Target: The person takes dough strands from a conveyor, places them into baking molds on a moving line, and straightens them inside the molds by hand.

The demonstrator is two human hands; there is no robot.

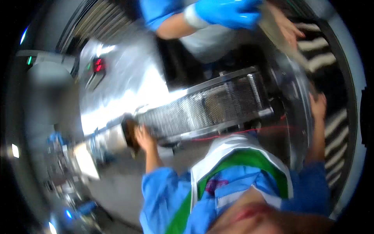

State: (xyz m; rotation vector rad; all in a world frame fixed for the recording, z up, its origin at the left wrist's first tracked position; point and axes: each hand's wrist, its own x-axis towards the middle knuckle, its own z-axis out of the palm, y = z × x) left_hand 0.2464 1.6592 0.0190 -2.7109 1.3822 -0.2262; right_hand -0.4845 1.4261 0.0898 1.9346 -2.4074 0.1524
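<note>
My left hand (144, 139) is at the left end of a metal mesh conveyor (194, 111), against a dark brown, blurred piece (131, 133). Its fingers look stretched out; I cannot tell what the brown piece is. Over on the right, my right hand (318, 107) has its fingers apart, beside the curved edge of a shiny, see-through-looking panel (298, 93). Whether it touches that edge is unclear. Beyond it lie pale strips (337, 128) on a dark surface. Motion smears much of the view.
Across the conveyor stands another person with a blue glove (230, 13) and a bare hand (289, 31). A shiny steel sheet (128, 74) carries a red digital display (99, 64). A red cable (206, 138) runs along the conveyor's near side. Machinery (62, 165) stands at left.
</note>
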